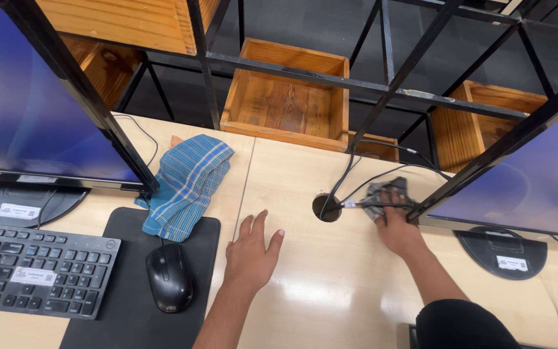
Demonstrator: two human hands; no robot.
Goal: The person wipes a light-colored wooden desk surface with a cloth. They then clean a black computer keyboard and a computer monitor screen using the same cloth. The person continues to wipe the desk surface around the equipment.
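My left hand (251, 251) lies flat on the light wooden desk (330, 284), fingers spread, holding nothing, just right of the black mouse pad (130, 304). My right hand (395, 223) presses a small grey cloth (382, 194) against the desk beside the round cable hole (326, 208), under black cables (376, 178) that run out of that hole. A blue checked cloth (185, 184) lies crumpled at the top of the mouse pad, apart from both hands.
A black mouse (169, 276) and black keyboard (33, 268) sit left. Monitors stand at left (27, 110) and right (537, 187) on round bases. A black metal frame (369, 84) with wooden boxes (289, 97) runs along the desk's back.
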